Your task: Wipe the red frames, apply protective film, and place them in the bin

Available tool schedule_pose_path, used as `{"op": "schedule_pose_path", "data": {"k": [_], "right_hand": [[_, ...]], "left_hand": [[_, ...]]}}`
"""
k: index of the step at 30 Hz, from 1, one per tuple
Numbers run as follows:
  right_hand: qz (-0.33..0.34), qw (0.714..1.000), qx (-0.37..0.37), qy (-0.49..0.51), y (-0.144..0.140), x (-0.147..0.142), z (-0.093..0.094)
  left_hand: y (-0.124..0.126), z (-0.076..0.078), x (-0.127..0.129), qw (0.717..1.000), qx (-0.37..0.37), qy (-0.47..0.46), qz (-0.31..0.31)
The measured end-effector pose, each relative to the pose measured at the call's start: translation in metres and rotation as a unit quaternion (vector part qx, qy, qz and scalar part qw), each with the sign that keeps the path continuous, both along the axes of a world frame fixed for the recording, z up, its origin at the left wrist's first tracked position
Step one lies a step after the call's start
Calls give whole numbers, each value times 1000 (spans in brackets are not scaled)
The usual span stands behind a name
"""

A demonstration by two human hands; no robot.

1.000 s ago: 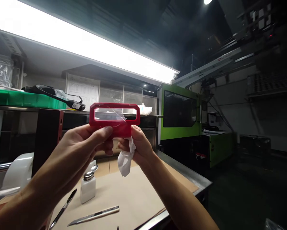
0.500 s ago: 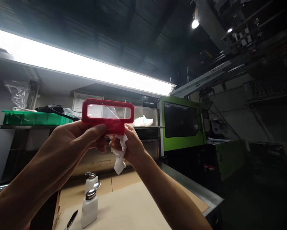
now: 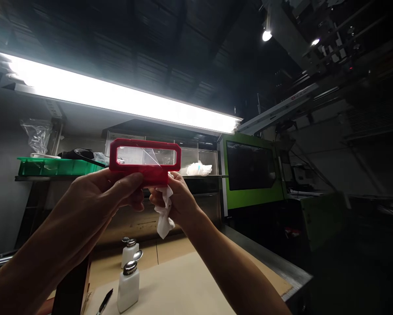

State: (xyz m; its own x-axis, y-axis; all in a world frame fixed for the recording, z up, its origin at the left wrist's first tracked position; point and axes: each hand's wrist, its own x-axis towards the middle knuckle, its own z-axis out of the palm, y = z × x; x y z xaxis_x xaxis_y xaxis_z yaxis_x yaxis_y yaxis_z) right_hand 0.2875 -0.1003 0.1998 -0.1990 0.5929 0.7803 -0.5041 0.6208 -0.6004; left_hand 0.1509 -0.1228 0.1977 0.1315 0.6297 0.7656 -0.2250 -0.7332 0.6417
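Observation:
A red plastic frame (image 3: 155, 176) with a long clear window is held up at eye height under the lamp. My left hand (image 3: 107, 188) pinches its lower left part between thumb and fingers. Behind its lower right corner is my right hand (image 3: 179, 199), closed on a crumpled white wipe (image 3: 165, 223) that hangs down below the fingers. Some of the right fingertips are hidden by the red part, so I cannot tell how firmly they touch it.
On the bench (image 3: 176, 284) stand two white pump bottles (image 3: 128, 291) with metal caps, beside a black pen (image 3: 105, 302). A shelf behind holds a green tray (image 3: 58, 167) and a white crumpled bundle (image 3: 199, 169). A lit tube lamp (image 3: 124, 94) hangs above; a green machine (image 3: 253, 199) stands right.
The view has turned slightly, so the shelf and bottles appear a little further right. Both hands keep their grip, and the red frame sits slightly lower and further left in view.

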Motion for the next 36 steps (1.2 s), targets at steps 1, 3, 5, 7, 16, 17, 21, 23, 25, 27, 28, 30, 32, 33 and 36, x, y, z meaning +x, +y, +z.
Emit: {"op": "schedule_pose_path", "data": {"k": [1,3,5,7,16,17,21,23,25,27,28,30,32,33,36], "right_hand": [[0,1000,-2,0,0,0,0],[-1,1000,-4,0,-1,0,0],[-4,1000,-6,-3,-1,0,-1],[-9,1000,-8,-7,-1,0,-1],[-43,998,-33,-24,-6,2,-2],[-46,998,-38,-28,-6,3,-3],[-55,996,-49,-43,-5,3,-5],[-61,996,-51,-44,-5,3,-5],[-67,996,-49,-38,-5,3,-5],[-79,995,-49,-45,-5,3,-4],[-87,994,-50,-53,-5,3,-4],[-100,991,-53,-68,-4,4,-4],[-102,990,-49,-79,-3,6,-5],[-99,991,-43,-78,-2,7,-6],[-107,993,-7,-56,-3,13,-13]], "left_hand": [[-1,0,0,1000,-3,-2,0],[-2,1,0,1000,-1,-3,-2],[-3,0,1,1000,3,-4,-2],[-2,-1,0,1000,7,-4,-5],[-3,-4,1,999,-14,19,-25],[-3,-3,1,999,-19,17,-28],[-3,-5,2,999,-19,4,-35],[-2,-7,2,999,-14,5,-39],[-2,-9,1,999,-10,11,-46],[-1,-11,0,998,-4,25,-49],[-1,-12,-1,998,-1,37,-48],[0,-13,-2,998,6,54,-43],[0,-13,-3,997,10,54,-46],[0,-13,-4,998,7,49,-46],[1,-16,-5,999,-8,30,-30]]}}
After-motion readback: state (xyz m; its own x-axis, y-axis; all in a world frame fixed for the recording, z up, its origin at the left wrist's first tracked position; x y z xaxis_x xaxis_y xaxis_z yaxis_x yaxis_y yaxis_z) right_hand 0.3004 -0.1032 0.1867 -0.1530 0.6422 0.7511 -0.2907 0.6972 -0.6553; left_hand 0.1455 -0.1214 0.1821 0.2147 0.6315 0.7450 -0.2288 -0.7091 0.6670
